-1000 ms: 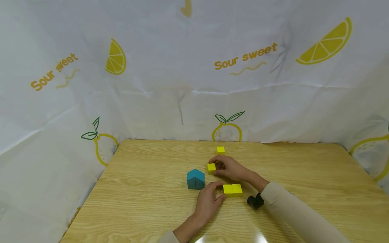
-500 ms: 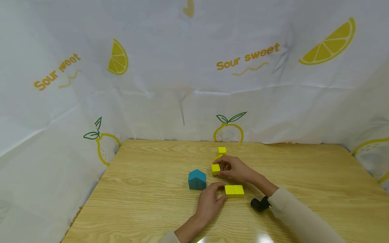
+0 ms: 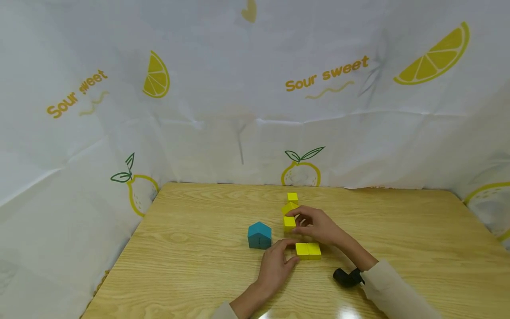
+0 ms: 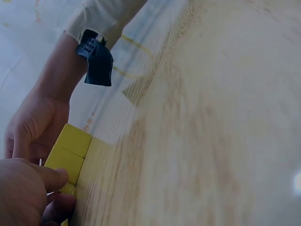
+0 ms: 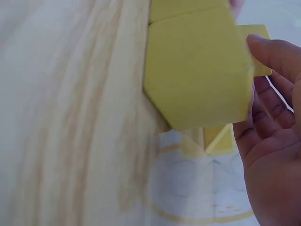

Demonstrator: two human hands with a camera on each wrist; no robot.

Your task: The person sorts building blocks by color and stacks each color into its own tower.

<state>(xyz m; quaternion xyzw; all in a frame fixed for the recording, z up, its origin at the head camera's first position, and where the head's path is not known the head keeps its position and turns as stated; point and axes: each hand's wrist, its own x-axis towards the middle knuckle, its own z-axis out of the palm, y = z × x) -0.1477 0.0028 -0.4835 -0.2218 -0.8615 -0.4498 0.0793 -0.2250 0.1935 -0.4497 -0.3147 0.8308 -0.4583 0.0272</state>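
Right hand (image 3: 316, 225) pinches single yellow cube (image 3: 289, 224) between tabletop's (image 3: 191, 252) far edge and yellow cube pair (image 3: 308, 251); left hand (image 3: 275, 268) pinches pair's left end. Step: positioning, seemingly; next calls for level placement (pair undisturbed).

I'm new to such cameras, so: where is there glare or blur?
Head view: glare spots on the table at the bottom edge, but legible lettering on the cloth; left wrist view: a bright spot at the right edge, soft wood grain; right wrist view: the near yellow block and the lemon print behind it look slightly soft.
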